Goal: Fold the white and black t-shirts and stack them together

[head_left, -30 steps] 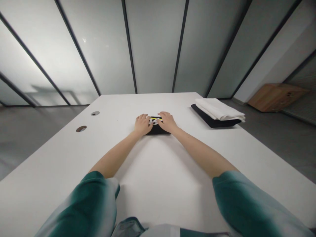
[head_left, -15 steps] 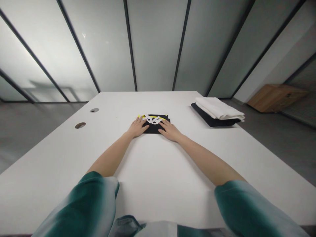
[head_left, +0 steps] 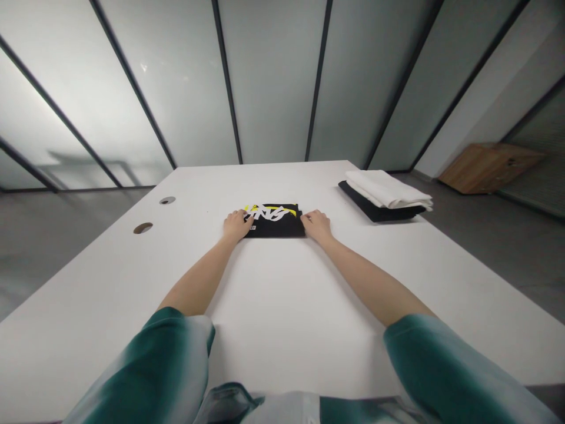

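Note:
A folded black T-shirt (head_left: pixel 278 228) with a white and yellow print lies flat on the white table. My left hand (head_left: pixel 237 224) is at its left edge, fingers curled and closed on the cloth, the thumb over the print's left end. At the opposite edge my right hand (head_left: pixel 316 224) pinches the cloth's side between thumb and bent fingers. The undersides of both hands are hidden.
A folded white cloth (head_left: pixel 386 188) rests on a folded black one (head_left: pixel 375 211) near the table's right edge. Two round holes, the nearer one (head_left: pixel 143 228) darker, are in the white tabletop (head_left: pixel 282 306) at left. A wooden cabinet (head_left: pixel 489 168) stands beyond on the right.
Both hands have moved outward from the top of the T-shirt to its left and right edges, and their fingers have curled in. More of the print shows now. The view has shifted slightly.

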The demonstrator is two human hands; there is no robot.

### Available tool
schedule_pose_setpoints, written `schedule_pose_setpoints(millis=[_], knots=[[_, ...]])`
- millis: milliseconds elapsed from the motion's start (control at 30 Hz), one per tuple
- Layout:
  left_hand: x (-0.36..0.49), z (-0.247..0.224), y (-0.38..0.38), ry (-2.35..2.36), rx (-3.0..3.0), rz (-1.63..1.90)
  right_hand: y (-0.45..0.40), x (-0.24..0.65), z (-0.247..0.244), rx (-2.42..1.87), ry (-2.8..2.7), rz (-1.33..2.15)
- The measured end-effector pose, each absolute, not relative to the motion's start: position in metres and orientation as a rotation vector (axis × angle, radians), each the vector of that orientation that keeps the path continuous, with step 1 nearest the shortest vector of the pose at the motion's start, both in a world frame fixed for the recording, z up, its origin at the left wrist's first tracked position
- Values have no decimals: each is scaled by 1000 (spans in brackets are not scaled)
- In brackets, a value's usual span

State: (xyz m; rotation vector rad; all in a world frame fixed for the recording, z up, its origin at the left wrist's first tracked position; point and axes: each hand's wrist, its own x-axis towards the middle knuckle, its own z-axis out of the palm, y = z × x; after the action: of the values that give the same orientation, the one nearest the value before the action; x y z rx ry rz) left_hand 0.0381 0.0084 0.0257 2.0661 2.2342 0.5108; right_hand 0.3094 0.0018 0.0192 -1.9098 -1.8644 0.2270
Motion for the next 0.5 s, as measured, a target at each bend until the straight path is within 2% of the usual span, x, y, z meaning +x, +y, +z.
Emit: schedule_pose_setpoints(millis=[267, 500], knots=[[40, 24, 8, 2134, 2124, 518, 4, 307, 17, -1912, -1947, 257], [43, 22, 9, 2035, 2182, 528, 7, 306, 17, -1840, -1887, 469]])
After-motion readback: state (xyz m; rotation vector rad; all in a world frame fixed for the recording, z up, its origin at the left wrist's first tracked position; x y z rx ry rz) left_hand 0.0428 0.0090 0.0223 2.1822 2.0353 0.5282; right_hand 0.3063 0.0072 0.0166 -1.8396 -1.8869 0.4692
